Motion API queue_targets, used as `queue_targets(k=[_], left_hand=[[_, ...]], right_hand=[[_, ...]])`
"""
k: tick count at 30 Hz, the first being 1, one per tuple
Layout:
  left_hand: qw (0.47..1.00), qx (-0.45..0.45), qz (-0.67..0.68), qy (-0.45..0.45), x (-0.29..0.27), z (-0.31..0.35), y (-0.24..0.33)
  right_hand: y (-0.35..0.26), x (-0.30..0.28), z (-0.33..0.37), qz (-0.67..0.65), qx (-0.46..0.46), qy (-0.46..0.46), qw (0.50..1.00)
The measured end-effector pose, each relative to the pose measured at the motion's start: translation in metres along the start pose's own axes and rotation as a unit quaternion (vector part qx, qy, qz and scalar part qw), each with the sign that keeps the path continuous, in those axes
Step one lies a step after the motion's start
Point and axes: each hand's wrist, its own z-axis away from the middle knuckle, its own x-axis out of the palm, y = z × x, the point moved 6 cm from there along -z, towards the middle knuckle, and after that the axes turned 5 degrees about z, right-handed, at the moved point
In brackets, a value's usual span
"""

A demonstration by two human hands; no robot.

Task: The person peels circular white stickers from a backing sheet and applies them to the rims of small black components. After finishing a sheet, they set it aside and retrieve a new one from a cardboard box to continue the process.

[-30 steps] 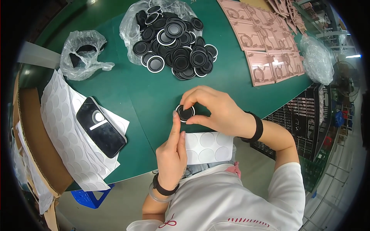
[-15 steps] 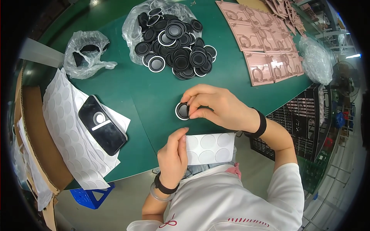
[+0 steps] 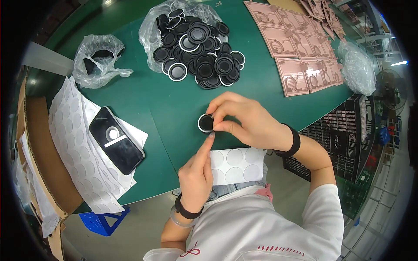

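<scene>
Between the thumb and fingertips of my right hand (image 3: pixel 248 119) is a round black cap with a white rim (image 3: pixel 205 123), just above the green table. My left hand (image 3: pixel 195 176) is below it, index finger stretched up to the cap's lower edge; the other fingers are curled. From beside those curled fingers a white sheet of round stickers (image 3: pixel 237 165) reaches out to the right, over the table's front edge. My left hand appears to grip its left end, though the grip itself is hidden.
A heap of similar black caps (image 3: pixel 202 52) spills from a clear plastic bag (image 3: pixel 150 30) at the back. On the left lie more sticker sheets (image 3: pixel 72 126), a phone (image 3: pixel 116 141), a cardboard box (image 3: pixel 48 148) and another plastic bag (image 3: pixel 98 65). Pink moulded panels (image 3: pixel 300 52) cover the far right.
My left hand has moved up slightly, and its index finger now meets the cap's lower edge. The cap's face looks darker, and my right hand has barely shifted.
</scene>
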Motion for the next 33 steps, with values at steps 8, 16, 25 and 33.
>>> queue_targets(k=[8, 16, 25, 33], left_hand=[[0.999, -0.023, 0.032, 0.018, -0.004, 0.006, -0.005], [0.994, -0.054, 0.06, 0.076, -0.009, 0.015, -0.013], [0.994, -0.044, 0.059, 0.077, -0.006, 0.015, -0.016], [0.984, 0.074, -0.025, 0.161, -0.011, 0.012, 0.005]], right_hand=[[0.059, -0.06, -0.026, -0.222, 0.226, 0.139, 0.938], [0.024, -0.082, 0.024, -0.051, 0.133, 0.254, 0.957], [0.008, -0.018, 0.117, -0.006, 0.341, 0.052, 0.939], [-0.004, 0.004, 0.13, -0.011, 0.187, 0.111, 0.976]])
